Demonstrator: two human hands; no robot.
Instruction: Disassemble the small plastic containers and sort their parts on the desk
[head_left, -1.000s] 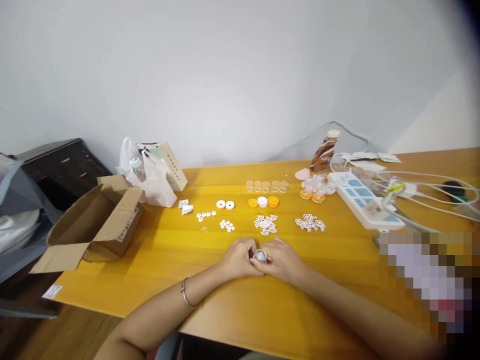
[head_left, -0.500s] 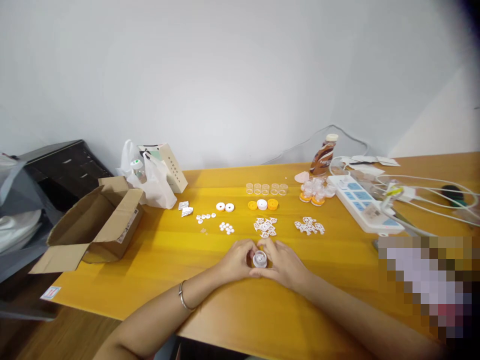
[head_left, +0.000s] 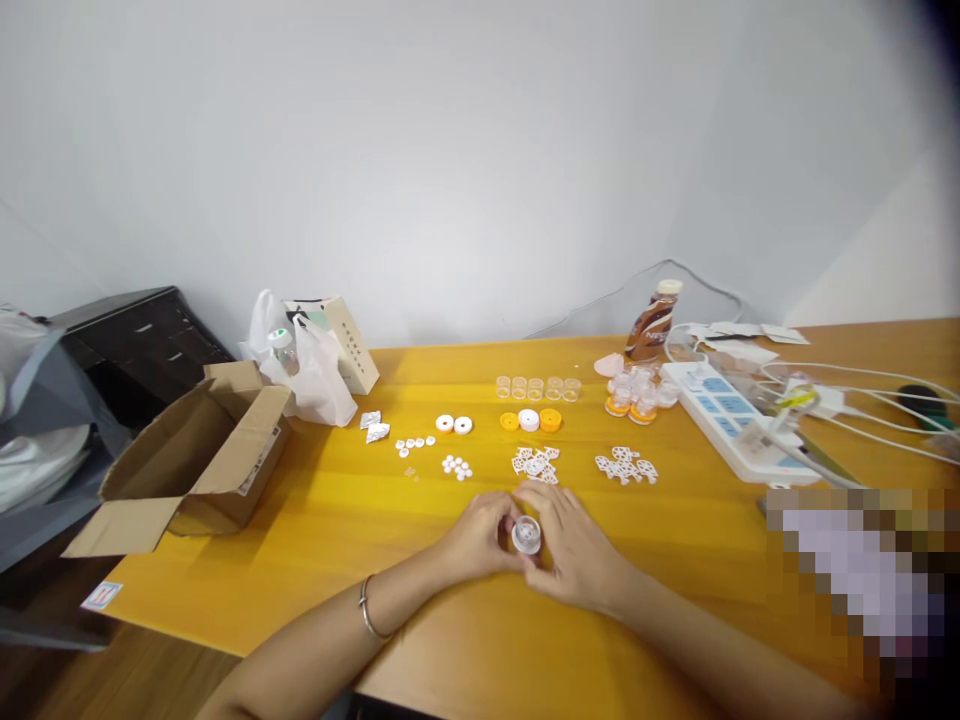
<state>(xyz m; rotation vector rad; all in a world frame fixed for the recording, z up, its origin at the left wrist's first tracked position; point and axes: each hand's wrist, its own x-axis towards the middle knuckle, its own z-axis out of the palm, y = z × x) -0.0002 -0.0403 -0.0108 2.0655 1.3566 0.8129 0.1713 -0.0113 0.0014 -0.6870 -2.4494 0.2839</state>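
Observation:
Between my two hands is a small round clear cup (head_left: pixel 526 535) with a white part showing inside it. My left hand (head_left: pixel 480 535) is closed on its left side, thumb and fingers at the rim. From the other side my right hand (head_left: pixel 576 550) curls round the cup, its fingers behind and its thumb in front. Just beyond the hands lie white perforated pieces (head_left: pixel 536 465) in a heap and small white round caps (head_left: pixel 457 467). A second group of perforated pieces (head_left: pixel 627 466) is to the right.
Clear rings (head_left: pixel 535 389) line up behind orange and white round lids (head_left: pixel 529 420). White discs (head_left: pixel 454 425) and foil packets (head_left: pixel 375 427) lie to the left, near an open cardboard box (head_left: pixel 247 490). On the right are a bottle (head_left: pixel 652 325), a power strip (head_left: pixel 727 422) and cables.
The whole view has shifted slightly, with the table lower in the picture. My right hand has spread a little around the cup, and the cup looks tipped slightly. Both hands stay on it.

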